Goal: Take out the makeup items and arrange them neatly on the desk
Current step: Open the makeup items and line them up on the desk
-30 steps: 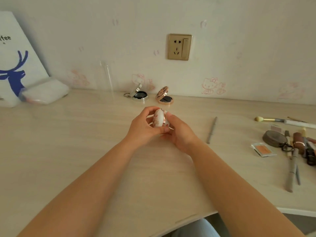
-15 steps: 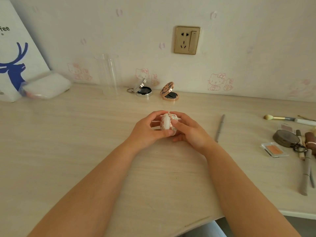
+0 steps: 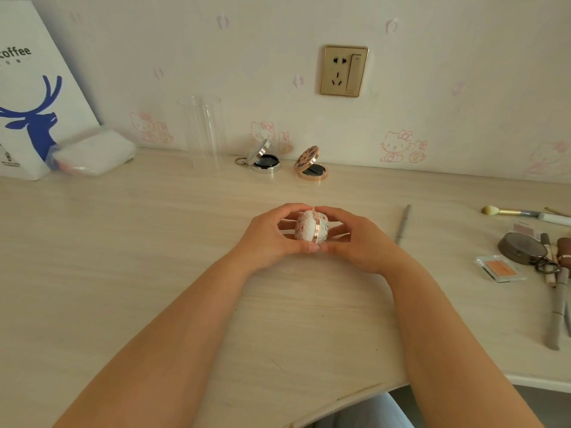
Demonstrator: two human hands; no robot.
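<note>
**Both hands on round compact, mid-desk**

While two open compacts, silver & rose-gold, show dark pans by the wall, L hand & R hand grip a floral compact on edge, shut, over the desk. Grey pencil lies near R; makeup pile far R.

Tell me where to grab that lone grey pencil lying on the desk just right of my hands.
Pinch the grey pencil around its middle, coming from above with the right hand. It lies flat on the desk, pointing toward the wall, apart from other items, so both long sides are free for thumb and finger.
</note>
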